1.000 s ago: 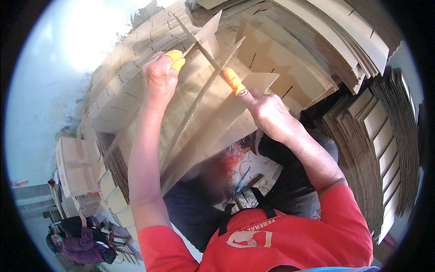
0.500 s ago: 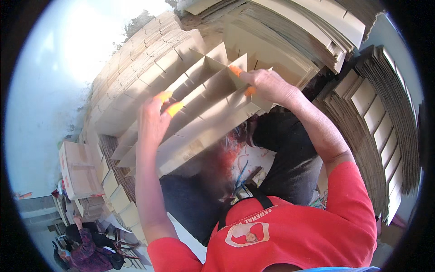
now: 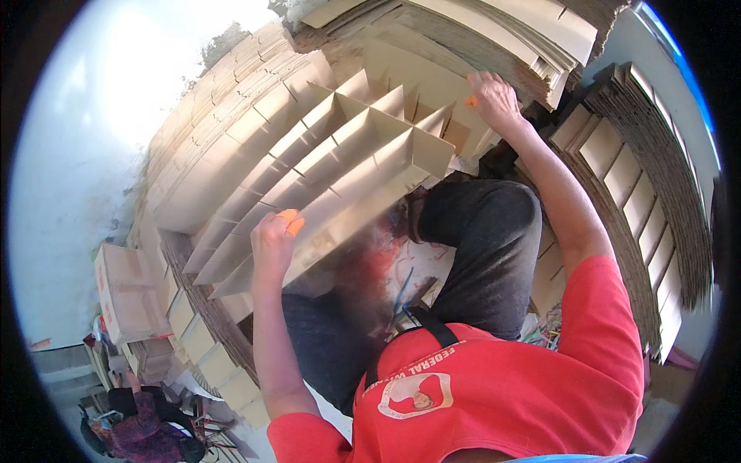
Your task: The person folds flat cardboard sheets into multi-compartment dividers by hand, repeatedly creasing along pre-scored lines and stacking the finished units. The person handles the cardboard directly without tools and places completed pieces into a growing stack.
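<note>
While the cardboard divider grid (image 3: 340, 162) lies spread across the person's lap, the left hand (image 3: 272, 239) grips its near edge with fingers closed on it, and the right hand (image 3: 494, 96) clasps its far corner. Stacks of flat cardboard (image 3: 494, 31) rise behind the grid.

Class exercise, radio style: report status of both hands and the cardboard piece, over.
Left hand grips near end of cardboard divider grid. Right hand on far end, by cardboard stack. Grid spread open. Nothing blocking, over.
</note>
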{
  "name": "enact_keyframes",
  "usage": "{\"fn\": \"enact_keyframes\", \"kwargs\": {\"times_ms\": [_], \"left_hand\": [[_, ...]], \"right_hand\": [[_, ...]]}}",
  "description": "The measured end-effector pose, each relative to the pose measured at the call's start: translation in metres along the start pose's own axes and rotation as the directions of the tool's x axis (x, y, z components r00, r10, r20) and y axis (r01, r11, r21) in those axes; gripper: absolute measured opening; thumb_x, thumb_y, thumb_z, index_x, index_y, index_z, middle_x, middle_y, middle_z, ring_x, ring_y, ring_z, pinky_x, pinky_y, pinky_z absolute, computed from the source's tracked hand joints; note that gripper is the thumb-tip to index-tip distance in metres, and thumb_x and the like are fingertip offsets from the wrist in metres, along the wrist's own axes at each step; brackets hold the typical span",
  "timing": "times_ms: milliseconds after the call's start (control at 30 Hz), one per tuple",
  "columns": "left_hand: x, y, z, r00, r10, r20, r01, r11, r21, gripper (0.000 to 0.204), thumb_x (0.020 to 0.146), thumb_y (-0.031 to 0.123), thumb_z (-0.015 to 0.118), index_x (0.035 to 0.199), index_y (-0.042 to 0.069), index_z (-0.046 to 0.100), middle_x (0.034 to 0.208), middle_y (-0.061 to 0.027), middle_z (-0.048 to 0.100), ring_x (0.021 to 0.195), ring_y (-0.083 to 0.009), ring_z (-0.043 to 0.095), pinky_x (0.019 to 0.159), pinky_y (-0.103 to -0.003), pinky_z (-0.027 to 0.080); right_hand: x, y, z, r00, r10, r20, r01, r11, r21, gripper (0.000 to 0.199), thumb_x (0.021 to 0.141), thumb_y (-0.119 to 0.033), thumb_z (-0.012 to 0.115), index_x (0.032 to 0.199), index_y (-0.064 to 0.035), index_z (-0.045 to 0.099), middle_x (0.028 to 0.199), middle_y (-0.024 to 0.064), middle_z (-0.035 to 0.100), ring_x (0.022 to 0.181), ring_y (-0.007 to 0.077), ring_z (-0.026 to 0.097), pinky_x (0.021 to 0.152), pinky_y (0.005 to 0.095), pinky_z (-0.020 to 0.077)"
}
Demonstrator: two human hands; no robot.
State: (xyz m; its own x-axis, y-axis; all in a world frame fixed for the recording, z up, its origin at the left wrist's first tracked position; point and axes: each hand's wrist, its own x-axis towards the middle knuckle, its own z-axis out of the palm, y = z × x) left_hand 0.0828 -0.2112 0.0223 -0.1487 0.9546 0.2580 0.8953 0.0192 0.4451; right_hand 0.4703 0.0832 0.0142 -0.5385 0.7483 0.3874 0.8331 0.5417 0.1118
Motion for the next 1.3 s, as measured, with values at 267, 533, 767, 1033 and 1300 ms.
{"fn": "enact_keyframes", "kwargs": {"times_ms": [267,533,767,1033,1300], "left_hand": [[0.003,0.019,0.001,0.998,-0.011,-0.061,0.009,0.999,-0.036,0.027,0.075,0.013,0.077,0.099,0.003,0.071,0.086,-0.0168,0.067,0.076,-0.0310,0.066,0.067,-0.038,0.051],[0.012,0.028,0.016,0.997,0.036,-0.074,-0.042,0.995,-0.086,0.026,0.076,0.012,0.076,0.101,0.003,0.071,0.088,-0.0161,0.068,0.079,-0.0308,0.066,0.068,-0.039,0.052],[0.014,0.025,0.030,0.989,0.075,-0.129,-0.093,0.986,-0.139,0.019,0.077,0.004,0.074,0.095,0.000,0.072,0.085,-0.0175,0.070,0.073,-0.0262,0.069,0.066,-0.033,0.051],[0.019,0.031,0.036,0.984,0.098,-0.151,-0.126,0.974,-0.190,0.014,0.075,0.004,0.072,0.089,0.002,0.069,0.084,-0.0167,0.069,0.075,-0.0324,0.066,0.065,-0.041,0.051],[0.020,0.028,0.033,0.997,0.017,-0.076,-0.032,0.979,-0.202,0.017,0.075,0.011,0.076,0.089,0.003,0.071,0.084,-0.0169,0.069,0.075,-0.0320,0.066,0.066,-0.039,0.051]], "right_hand": [[0.003,-0.013,-0.046,0.968,0.233,-0.091,-0.194,0.928,0.317,0.033,0.091,-0.018,0.063,0.117,-0.0051,0.049,0.102,0.0174,0.070,0.085,0.0385,0.068,0.069,0.0446,0.0545],[0.021,-0.071,-0.173,0.949,-0.067,-0.307,0.260,0.716,0.648,0.049,0.087,-0.003,0.061,0.134,-0.0019,0.049,0.095,0.0191,0.068,0.084,0.0257,0.069,0.076,0.0341,0.0521],[0.014,-0.099,-0.146,0.976,-0.168,-0.142,0.216,0.607,0.765,0.039,0.083,-0.006,0.069,0.120,-0.0039,0.060,0.098,0.0134,0.070,0.084,0.0126,0.065,0.079,0.0314,0.0538],[0.016,-0.105,-0.133,0.978,-0.200,-0.053,0.172,0.644,0.746,0.023,0.081,-0.003,0.065,0.104,-0.0013,0.060,0.086,0.0146,0.070,0.081,0.0283,0.069,0.074,0.0356,0.0541],[0.016,-0.107,-0.119,0.924,-0.378,-0.058,0.304,0.634,0.711,0.025,0.083,-0.003,0.065,0.107,-0.0006,0.058,0.086,0.0167,0.069,0.081,0.0302,0.069,0.071,0.0363,0.0539]]}}
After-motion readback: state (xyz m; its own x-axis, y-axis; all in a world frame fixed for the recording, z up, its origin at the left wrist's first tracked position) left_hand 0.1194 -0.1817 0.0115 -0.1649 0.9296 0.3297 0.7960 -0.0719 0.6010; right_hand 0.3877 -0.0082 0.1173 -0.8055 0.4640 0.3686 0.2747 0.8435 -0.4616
